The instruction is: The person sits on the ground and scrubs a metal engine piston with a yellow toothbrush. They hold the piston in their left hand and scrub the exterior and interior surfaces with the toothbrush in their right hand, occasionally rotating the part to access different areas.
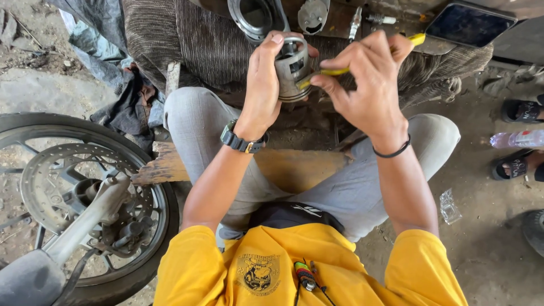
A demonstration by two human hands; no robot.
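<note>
Item: grey metal piston (293,67), being held up at 12 o'clock over the lap, tilted so its side bore is facing the head camera and the tool. Left hand (262,85): wrapping closed around the piston's left flank, thumb hooking over the top rim, fingers curling behind, steadying it against the pressure of the tool; dark wristwatch (241,141) sitting on that wrist. Right hand (368,85): pinching shut on a slim yellow-handled tool (340,71), handle end poking out past the knuckles toward 1 o'clock, tip pressing into the piston's side at 3 o'clock of the part, apparently for working inside the bore; what the tip is touching, too small to tell. Black band (391,153) circling the right wrist. Behind the hands at 12 o'clock: round metal engine part (255,20) and smaller fittings lying on a striped cloth (198,45), kept within reach. At 1 o'clock: dark phone (469,24) lying flat. At 8 o'clock: motorcycle front wheel (73,192) with brake disc, standing just beside the left knee. At 3 o'clock: another person's sandalled feet (518,136) and a clear plastic bottle (518,139) resting on the dirt floor.
</note>
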